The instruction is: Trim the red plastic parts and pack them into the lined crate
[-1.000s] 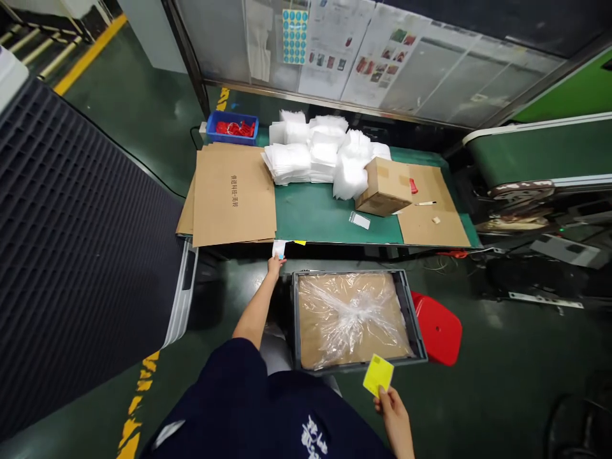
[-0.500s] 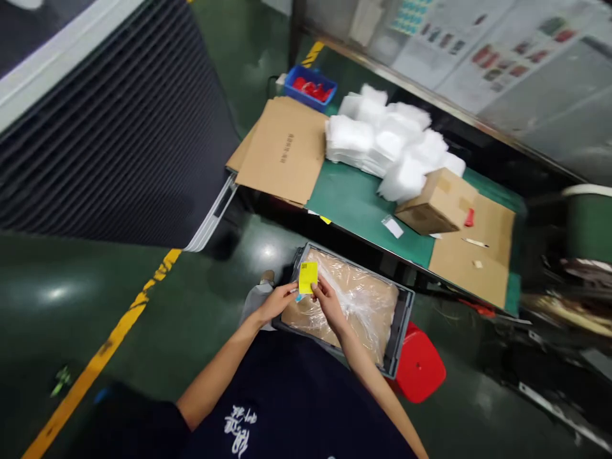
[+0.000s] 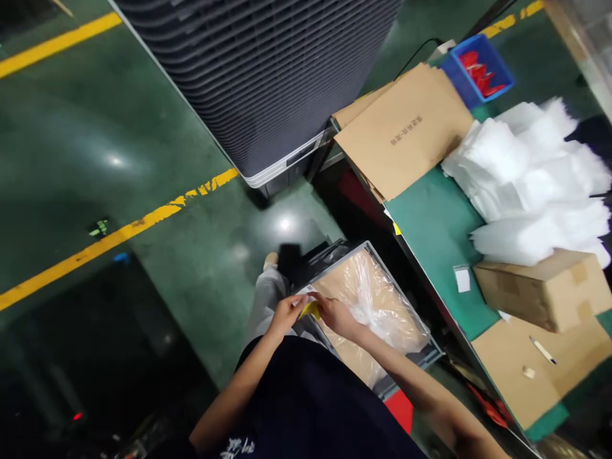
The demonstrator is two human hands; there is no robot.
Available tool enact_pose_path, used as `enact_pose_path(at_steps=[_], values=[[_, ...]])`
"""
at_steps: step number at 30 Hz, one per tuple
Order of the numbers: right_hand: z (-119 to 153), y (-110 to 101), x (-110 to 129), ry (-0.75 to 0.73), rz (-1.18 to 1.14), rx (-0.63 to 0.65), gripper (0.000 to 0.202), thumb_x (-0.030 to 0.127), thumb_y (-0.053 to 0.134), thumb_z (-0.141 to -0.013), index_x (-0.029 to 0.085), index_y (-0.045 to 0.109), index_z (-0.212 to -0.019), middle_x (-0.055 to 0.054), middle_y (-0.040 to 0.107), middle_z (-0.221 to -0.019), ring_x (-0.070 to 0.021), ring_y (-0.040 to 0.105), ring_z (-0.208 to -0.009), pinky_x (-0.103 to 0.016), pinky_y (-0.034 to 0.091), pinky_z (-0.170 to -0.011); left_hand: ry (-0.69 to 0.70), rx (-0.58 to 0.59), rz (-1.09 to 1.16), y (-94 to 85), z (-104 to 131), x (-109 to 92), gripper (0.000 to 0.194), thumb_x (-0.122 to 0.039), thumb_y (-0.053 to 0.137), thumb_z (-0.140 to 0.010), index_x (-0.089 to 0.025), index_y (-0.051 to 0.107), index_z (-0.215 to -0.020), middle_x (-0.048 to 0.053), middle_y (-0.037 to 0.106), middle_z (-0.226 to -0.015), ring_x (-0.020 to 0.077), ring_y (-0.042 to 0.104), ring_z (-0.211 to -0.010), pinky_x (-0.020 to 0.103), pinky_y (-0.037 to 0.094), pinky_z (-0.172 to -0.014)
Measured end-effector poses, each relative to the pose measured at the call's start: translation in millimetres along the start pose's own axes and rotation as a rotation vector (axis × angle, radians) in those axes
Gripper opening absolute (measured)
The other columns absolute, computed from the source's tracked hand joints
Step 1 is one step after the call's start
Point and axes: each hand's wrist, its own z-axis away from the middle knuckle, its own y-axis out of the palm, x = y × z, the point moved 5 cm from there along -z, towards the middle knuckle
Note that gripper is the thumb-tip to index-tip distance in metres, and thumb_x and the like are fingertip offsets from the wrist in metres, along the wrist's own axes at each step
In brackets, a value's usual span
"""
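A small yellow paper label (image 3: 312, 310), tilted and partly hidden by fingers, is between my two hands, over the left edge of a grey crate. My left hand (image 3: 288, 312) is closed, thumb and fingers pinched at the label's left side. My right hand (image 3: 336, 315) is closed as well, its fingers bent around the label's right side. Something whitish shows at the fingertips, too small to make out. Below the hands, the grey crate (image 3: 399, 290) holds brown cardboard (image 3: 335, 278) under gathered clear plastic film (image 3: 367, 312).
A green-topped table (image 3: 430, 220) on the right bears flat cardboard (image 3: 406, 131), white foam sheets (image 3: 521, 153), a brown box (image 3: 540, 290), a pen (image 3: 542, 350) and a blue bin (image 3: 461, 80) of red pieces. Dark stacked trays (image 3: 287, 76) stand ahead. A red stool (image 3: 400, 410) shows below the crate.
The view has turned left, so the table appears farther right. The yellow label, facing me flat earlier, is now tilted and mostly covered as my hands have come closer around it.
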Motion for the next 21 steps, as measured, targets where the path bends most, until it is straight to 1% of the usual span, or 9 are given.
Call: enact_pose_path(at_steps=[3,5,7,10,12,14,17,19,21], values=[[-12,4,7,0.028,0.058,0.019,0.043,0.013,0.042,-0.089,0.019,0.056,-0.130,-0.007,0.073,-0.088,-0.0212,0.069,-0.077,-0.026,0.049,-0.065,-0.018,0.007,-0.024,-12.5,-11,5,0.035,-0.029,0.087,-0.052,-0.019,0.079,-0.085,0.004,0.076,-0.079,0.0155,0.058,-0.060,0.027,0.049,-0.062],[-22,1,12,0.050,0.089,0.005,0.042,0.015,0.040,-0.093,0.019,0.054,-0.133,-0.009,0.072,-0.095,-0.0228,0.068,-0.085,-0.030,0.050,-0.073,-0.042,-0.038,-0.008,-23.7,-23,8,0.027,-0.028,0.085,-0.056,-0.019,0.079,-0.081,0.004,0.076,-0.077,0.0150,0.058,-0.059,0.027,0.049,-0.061],[-32,-6,20,0.051,0.145,-0.056,0.044,0.020,0.039,-0.097,0.017,0.048,-0.139,-0.015,0.067,-0.111,-0.0276,0.064,-0.101,-0.039,0.050,-0.085,-0.079,-0.083,0.047,-33.3,-36,10,0.024,-0.029,0.080,-0.063,-0.018,0.078,-0.084,0.004,0.074,-0.074,0.0157,0.061,-0.062,0.027,0.050,-0.063],[-43,-13,43,-0.108,0.294,-0.197,0.045,0.026,0.042,-0.098,0.014,0.045,-0.142,-0.020,0.056,-0.129,-0.0325,0.052,-0.121,-0.049,0.043,-0.099,-0.127,-0.130,0.148,-42.9,-47,6,0.033,-0.027,0.077,-0.069,-0.017,0.075,-0.100,0.004,0.074,-0.079,0.0165,0.066,-0.068,0.028,0.052,-0.068],[-48,-13,56,-0.263,0.377,-0.245,0.041,0.022,0.042,-0.098,0.015,0.049,-0.139,-0.018,0.057,-0.130,-0.0303,0.051,-0.123,-0.050,0.041,-0.103,-0.148,-0.140,0.213,-46.8,-51,-2,0.038,-0.025,0.076,-0.071,-0.015,0.072,-0.108,0.006,0.075,-0.085,0.0175,0.068,-0.075,0.029,0.054,-0.074],[-53,-10,60,-0.350,0.404,-0.241,0.041,0.014,0.037,-0.098,0.015,0.051,-0.137,-0.016,0.060,-0.128,-0.0273,0.053,-0.122,-0.049,0.041,-0.105,-0.168,-0.131,0.267,-49.7,-54,-11,0.040,-0.022,0.075,-0.073,-0.014,0.070,-0.111,0.007,0.076,-0.091,0.0186,0.070,-0.080,0.030,0.055,-0.078],[-60,-8,60,-0.406,0.385,-0.219,0.045,0.008,0.035,-0.097,0.015,0.051,-0.137,-0.015,0.061,-0.129,-0.0254,0.054,-0.122,-0.047,0.042,-0.107,-0.200,-0.104,0.322,-53.4,-58,-21,0.036,-0.018,0.072,-0.075,-0.013,0.070,-0.111,0.009,0.076,-0.096,0.0198,0.071,-0.085,0.032,0.056,-0.083],[-68,-8,55,-0.389,0.344,-0.154,0.043,0.008,0.036,-0.096,0.016,0.055,-0.134,-0.014,0.061,-0.131,-0.0240,0.054,-0.124,-0.045,0.043,-0.107,-0.215,-0.089,0.336,-55.7,-61,-22,0.032,-0.017,0.072,-0.075,-0.014,0.071,-0.107,0.009,0.076,-0.098,0.0200,0.071,-0.088,0.033,0.056,-0.085],[-81,-12,45,-0.314,0.309,-0.068,0.041,0.008,0.038,-0.096,0.019,0.059,-0.130,-0.011,0.061,-0.131,-0.0213,0.055,-0.123,-0.041,0.044,-0.107,-0.220,-0.082,0.336,-58.7,-65,-21,0.026,-0.024,0.071,-0.078,-0.016,0.072,-0.102,0.009,0.076,-0.103,0.0203,0.071,-0.091,0.034,0.057,-0.087]])
